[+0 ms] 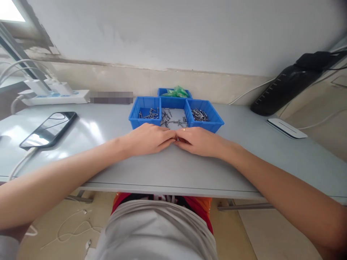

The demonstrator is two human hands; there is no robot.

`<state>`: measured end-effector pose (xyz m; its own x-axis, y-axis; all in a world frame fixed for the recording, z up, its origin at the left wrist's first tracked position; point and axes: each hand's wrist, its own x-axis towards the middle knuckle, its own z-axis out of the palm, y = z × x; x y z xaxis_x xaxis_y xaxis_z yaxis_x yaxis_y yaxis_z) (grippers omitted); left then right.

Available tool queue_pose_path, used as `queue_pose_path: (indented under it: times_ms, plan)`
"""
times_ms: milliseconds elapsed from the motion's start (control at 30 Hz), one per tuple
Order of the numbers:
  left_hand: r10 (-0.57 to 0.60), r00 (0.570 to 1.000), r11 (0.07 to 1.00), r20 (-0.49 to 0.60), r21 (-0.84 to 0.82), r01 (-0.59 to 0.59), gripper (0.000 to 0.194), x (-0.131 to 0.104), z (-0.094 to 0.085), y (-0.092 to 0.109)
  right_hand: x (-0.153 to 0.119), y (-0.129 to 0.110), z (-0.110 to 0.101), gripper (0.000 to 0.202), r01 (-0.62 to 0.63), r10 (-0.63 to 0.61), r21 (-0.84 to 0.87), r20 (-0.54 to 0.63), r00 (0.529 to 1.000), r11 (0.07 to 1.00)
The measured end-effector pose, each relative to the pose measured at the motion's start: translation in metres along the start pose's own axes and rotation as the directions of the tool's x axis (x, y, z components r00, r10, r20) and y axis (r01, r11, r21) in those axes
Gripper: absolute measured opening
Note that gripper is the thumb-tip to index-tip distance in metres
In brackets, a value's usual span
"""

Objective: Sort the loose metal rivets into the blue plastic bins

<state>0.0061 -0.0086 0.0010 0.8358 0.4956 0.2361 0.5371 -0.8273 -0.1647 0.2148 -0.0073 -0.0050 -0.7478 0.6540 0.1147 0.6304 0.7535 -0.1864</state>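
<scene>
Near the middle of the frame, the left hand [149,139] and right hand [202,141] met at the fingertips, low over the grey table [173,169]; whether they pinched anything could not be told. The loose metal pins [166,116] lay just above them in the frame, between the left blue bin [137,124] and the right blue bin [207,125]. Such slim pieces seemed best handled singly, in a light fingertip pinch, with wrists low and knuckles away from the bin rims.
</scene>
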Motion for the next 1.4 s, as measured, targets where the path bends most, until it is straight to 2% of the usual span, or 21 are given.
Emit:
queue_pose_path:
  times_ms: [267,500,767,1000,1167,1400]
  plan:
    - [-0.021,1.000,0.999,-0.010,0.035,0.021,0.030,-0.001,-0.002,0.000,0.000,-0.001,0.000,0.016,0.009,-0.009,-0.006,0.016,1.000,1.000]
    - [-0.079,0.993,0.989,0.089,0.129,0.067,0.032,-0.001,0.000,-0.001,-0.003,-0.002,-0.008,0.013,-0.046,0.046,-0.003,0.032,0.998,0.999]
    - [-0.077,0.986,0.993,0.147,0.096,0.064,0.033,-0.001,0.000,0.000,-0.004,-0.006,-0.013,0.012,-0.007,0.008,0.029,-0.017,1.000,1.000]
    - [-0.015,0.999,1.000,0.042,0.022,0.015,0.025,-0.002,-0.001,0.000,-0.003,-0.007,-0.013,0.016,0.024,-0.023,0.019,-0.048,0.999,1.000]
    - [-0.019,1.000,0.999,-0.017,0.035,0.019,0.025,-0.002,-0.001,0.000,-0.002,-0.002,-0.008,0.019,0.028,-0.028,0.025,0.007,1.000,0.999]
    - [0.010,1.000,1.000,-0.023,0.014,-0.009,0.029,-0.002,0.000,-0.001,-0.001,-0.002,-0.007,0.022,0.024,-0.025,0.007,0.030,0.999,1.000]
